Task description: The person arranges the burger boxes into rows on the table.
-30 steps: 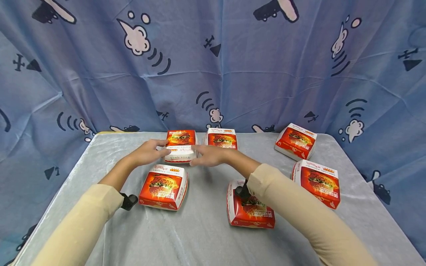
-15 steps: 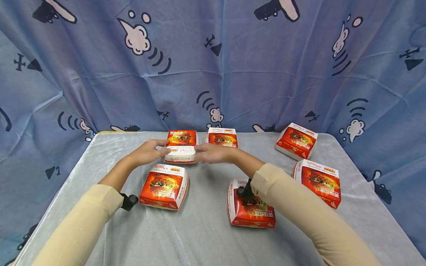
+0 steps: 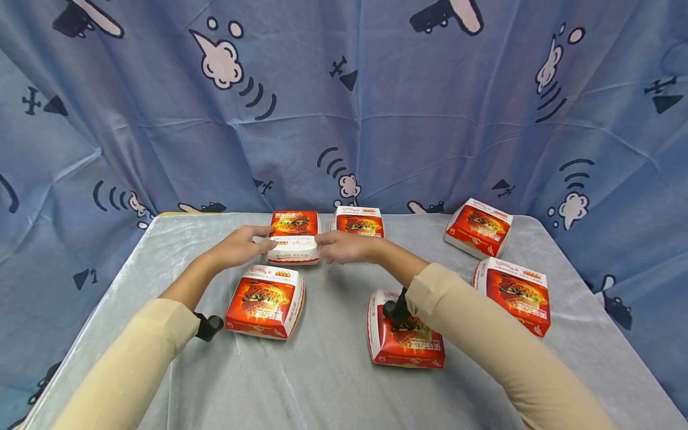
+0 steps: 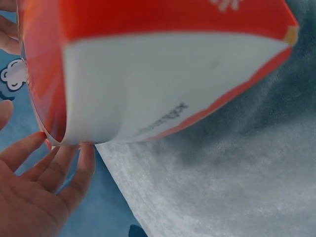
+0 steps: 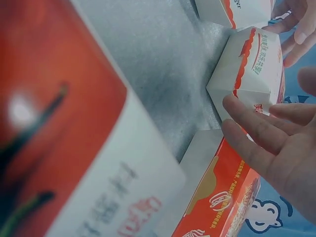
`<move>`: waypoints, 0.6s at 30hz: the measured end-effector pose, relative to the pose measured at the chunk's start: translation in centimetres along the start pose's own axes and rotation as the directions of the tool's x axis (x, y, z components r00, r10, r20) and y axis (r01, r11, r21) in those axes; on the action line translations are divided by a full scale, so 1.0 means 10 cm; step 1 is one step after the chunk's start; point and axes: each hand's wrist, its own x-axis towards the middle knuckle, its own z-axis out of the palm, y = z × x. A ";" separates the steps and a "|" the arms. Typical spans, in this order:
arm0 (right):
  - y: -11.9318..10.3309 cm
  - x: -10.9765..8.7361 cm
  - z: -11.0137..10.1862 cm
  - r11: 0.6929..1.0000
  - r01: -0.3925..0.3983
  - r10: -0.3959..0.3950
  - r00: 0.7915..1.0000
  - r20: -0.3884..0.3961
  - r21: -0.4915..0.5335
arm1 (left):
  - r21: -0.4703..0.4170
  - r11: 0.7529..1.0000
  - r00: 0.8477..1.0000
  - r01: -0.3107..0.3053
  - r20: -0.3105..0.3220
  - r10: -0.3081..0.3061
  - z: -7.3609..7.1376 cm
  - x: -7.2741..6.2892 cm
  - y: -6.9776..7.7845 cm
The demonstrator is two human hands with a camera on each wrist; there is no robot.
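Observation:
A red and white cardboard burger box (image 3: 294,246) lies at the back left of the table, its white printed side facing me. My left hand (image 3: 242,245) touches its left side with extended fingers. On its right side rests my right hand (image 3: 349,246), fingers nearly straight, as the right wrist view shows with the right hand (image 5: 276,143) beside the box (image 5: 256,64). A second burger box (image 3: 264,301) sits just in front, filling much of the left wrist view, where the left hand (image 4: 44,182) shows beyond it. Another box (image 3: 357,224) stands behind my right hand, partly hidden.
A burger box (image 3: 403,355) lies under my right forearm, partly covered by the wrist camera. Two more boxes, one farther back (image 3: 478,227) and one nearer (image 3: 516,292), sit at the right. A grey cloth (image 3: 301,382) covers the table; a blue patterned curtain (image 3: 344,119) hangs behind.
My right hand has shifted slightly right, from the box's near right corner to its right side. The box has moved very slightly to the right. The left hand stays in place.

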 end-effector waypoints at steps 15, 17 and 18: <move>0.07 -0.11 -0.03 0.995 0.095 -0.096 0.995 -0.026 -0.032 | -0.005 0.996 0.996 -0.088 -0.028 0.088 -0.04 -0.26 -0.17; 0.06 -0.17 -0.03 0.995 0.094 -0.095 0.995 -0.013 -0.042 | -0.023 0.995 0.995 -0.097 -0.023 0.097 -0.04 -0.33 -0.20; 0.05 -0.19 -0.02 0.994 0.096 -0.096 0.995 -0.009 -0.050 | -0.028 0.994 0.995 -0.103 -0.021 0.102 -0.04 -0.36 -0.22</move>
